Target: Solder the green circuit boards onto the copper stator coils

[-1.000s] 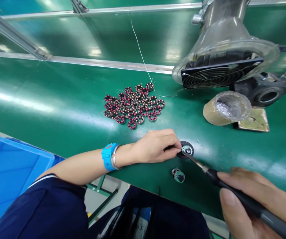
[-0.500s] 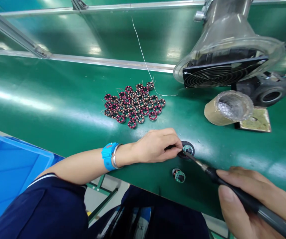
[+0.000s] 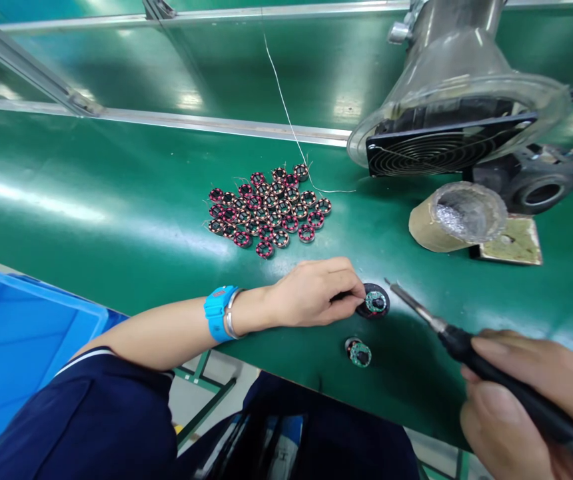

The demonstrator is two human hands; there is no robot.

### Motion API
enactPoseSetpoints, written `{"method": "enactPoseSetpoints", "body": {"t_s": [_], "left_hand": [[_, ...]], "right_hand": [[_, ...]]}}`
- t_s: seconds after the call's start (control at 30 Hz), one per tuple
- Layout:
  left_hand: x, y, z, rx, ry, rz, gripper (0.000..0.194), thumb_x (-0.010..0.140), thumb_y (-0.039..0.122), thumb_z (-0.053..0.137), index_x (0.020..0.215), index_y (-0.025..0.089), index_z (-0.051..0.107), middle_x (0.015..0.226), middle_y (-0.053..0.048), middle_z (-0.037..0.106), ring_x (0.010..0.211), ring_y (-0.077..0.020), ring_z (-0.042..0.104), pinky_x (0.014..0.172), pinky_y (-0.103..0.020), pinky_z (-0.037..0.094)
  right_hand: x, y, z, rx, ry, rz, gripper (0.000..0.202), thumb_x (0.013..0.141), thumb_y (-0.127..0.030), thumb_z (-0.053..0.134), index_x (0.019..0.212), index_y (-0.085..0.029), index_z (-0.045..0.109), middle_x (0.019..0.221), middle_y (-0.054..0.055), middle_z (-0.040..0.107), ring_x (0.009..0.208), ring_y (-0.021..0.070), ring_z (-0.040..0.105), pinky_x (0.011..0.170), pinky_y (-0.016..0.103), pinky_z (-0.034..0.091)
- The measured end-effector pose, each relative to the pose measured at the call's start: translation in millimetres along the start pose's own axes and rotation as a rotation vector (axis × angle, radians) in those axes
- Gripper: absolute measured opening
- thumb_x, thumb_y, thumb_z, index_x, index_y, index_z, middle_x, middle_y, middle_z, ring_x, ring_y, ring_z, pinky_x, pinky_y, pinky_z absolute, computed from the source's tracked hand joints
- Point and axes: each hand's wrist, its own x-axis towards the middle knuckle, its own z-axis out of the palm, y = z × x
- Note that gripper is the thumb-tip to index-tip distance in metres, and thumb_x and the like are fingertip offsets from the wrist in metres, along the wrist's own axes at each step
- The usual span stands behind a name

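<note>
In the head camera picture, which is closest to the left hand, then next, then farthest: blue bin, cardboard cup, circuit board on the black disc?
From the left hand:
1. Circuit board, by the fingertips.
2. Cardboard cup, right and beyond.
3. Blue bin, far left.

the right hand point(image 3: 511, 430) has pulled the soldering iron point(image 3: 459, 345) back, so its tip is off the round green board point(image 3: 376, 302) now.

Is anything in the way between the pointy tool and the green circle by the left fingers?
Nothing visible. The right hand holds the pointed tool, its tip near the round green board; the left hand is to the board's left, not between them.
</note>
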Motion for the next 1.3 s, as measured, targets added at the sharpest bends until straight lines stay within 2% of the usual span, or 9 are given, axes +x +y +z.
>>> {"method": "enactPoseSetpoints", "body": {"t_s": [0.13, 0.27, 0.53, 0.63, 0.77, 0.97, 1.1, 1.2, 1.3], "left_hand": [[1, 0, -0.6, -0.005, 0.007, 0.007, 0.012, 0.090, 0.019, 0.054, 0.088, 0.016, 0.066, 0.085, -0.002, 0.068, 0.076, -0.0101, 0.063, 0.071, -0.020, 0.052], [0, 1, -0.8, -0.014, 0.015, 0.035, 0.012, 0.089, 0.018, 0.054, 0.087, 0.016, 0.065, 0.083, -0.002, 0.067, 0.074, -0.0103, 0.063, 0.071, -0.020, 0.053], [0, 7, 4.5, 0.060, 0.116, 0.147, 0.010, 0.091, 0.025, 0.063, 0.090, 0.018, 0.070, 0.082, -0.001, 0.065, 0.069, -0.0089, 0.060, 0.062, -0.020, 0.049], [2, 10, 4.5, -0.122, 0.075, 0.015, 0.007, 0.087, 0.019, 0.062, 0.086, 0.016, 0.068, 0.080, -0.001, 0.061, 0.066, -0.0078, 0.057, 0.061, -0.019, 0.049], [5, 15, 0.7, -0.307, -0.013, -0.280, 0.003, 0.081, 0.017, 0.065, 0.082, 0.014, 0.066, 0.075, 0.003, 0.054, 0.058, -0.0045, 0.051, 0.055, -0.016, 0.045], [13, 21, -2.2, -0.639, -0.122, -0.629, 0.007, 0.079, 0.018, 0.065, 0.074, 0.014, 0.062, 0.066, 0.005, 0.056, 0.057, -0.0049, 0.050, 0.054, -0.017, 0.041], [14, 22, -3.7, -0.681, -0.153, -0.692, 0.006, 0.079, 0.018, 0.064, 0.076, 0.014, 0.061, 0.063, 0.006, 0.057, 0.056, -0.0051, 0.050, 0.057, -0.018, 0.042], [11, 23, -5.2, -0.613, -0.156, -0.673, 0.005, 0.080, 0.020, 0.062, 0.080, 0.015, 0.063, 0.067, 0.004, 0.060, 0.060, -0.0063, 0.053, 0.057, -0.019, 0.044], [9, 23, -7.2, -0.516, -0.157, -0.622, 0.006, 0.081, 0.019, 0.059, 0.082, 0.015, 0.064, 0.072, 0.003, 0.060, 0.062, -0.0069, 0.054, 0.058, -0.019, 0.044]], "right_hand": [[21, 6, 21, -0.073, 0.044, -0.035, 0.039, 0.088, -0.009, 0.059, 0.121, -0.028, 0.062, 0.087, 0.000, 0.070, 0.067, 0.0139, 0.065, 0.063, 0.029, 0.053], [42, 21, 44, -0.081, -0.138, -0.286, 0.032, 0.085, -0.009, 0.065, 0.113, -0.024, 0.062, 0.089, 0.000, 0.070, 0.069, 0.0122, 0.063, 0.065, 0.026, 0.053], [43, 29, 47, -0.088, -0.149, -0.314, 0.034, 0.086, -0.011, 0.064, 0.117, -0.024, 0.059, 0.093, 0.001, 0.071, 0.080, 0.0138, 0.065, 0.075, 0.029, 0.054], [41, 29, 46, -0.074, -0.157, -0.298, 0.035, 0.086, -0.011, 0.064, 0.119, -0.024, 0.058, 0.093, 0.001, 0.071, 0.081, 0.0135, 0.065, 0.076, 0.029, 0.054], [43, 29, 46, -0.053, -0.176, -0.287, 0.038, 0.086, -0.011, 0.064, 0.121, -0.024, 0.057, 0.094, 0.000, 0.070, 0.083, 0.0135, 0.065, 0.076, 0.028, 0.054], [44, 29, 47, -0.084, -0.186, -0.352, 0.039, 0.085, -0.006, 0.060, 0.120, -0.023, 0.059, 0.092, 0.001, 0.068, 0.083, 0.0138, 0.062, 0.077, 0.028, 0.054], [41, 31, 47, -0.104, -0.199, -0.384, 0.043, 0.085, -0.005, 0.060, 0.123, -0.025, 0.059, 0.092, 0.001, 0.068, 0.085, 0.0150, 0.063, 0.076, 0.030, 0.055], [39, 33, 47, -0.098, -0.187, -0.385, 0.043, 0.085, -0.005, 0.060, 0.123, -0.025, 0.059, 0.091, 0.002, 0.068, 0.084, 0.0150, 0.062, 0.075, 0.030, 0.055], [37, 35, 47, -0.085, -0.204, -0.413, 0.044, 0.084, -0.003, 0.059, 0.122, -0.023, 0.059, 0.078, -0.001, 0.065, 0.082, 0.0159, 0.062, 0.074, 0.031, 0.055]]}}
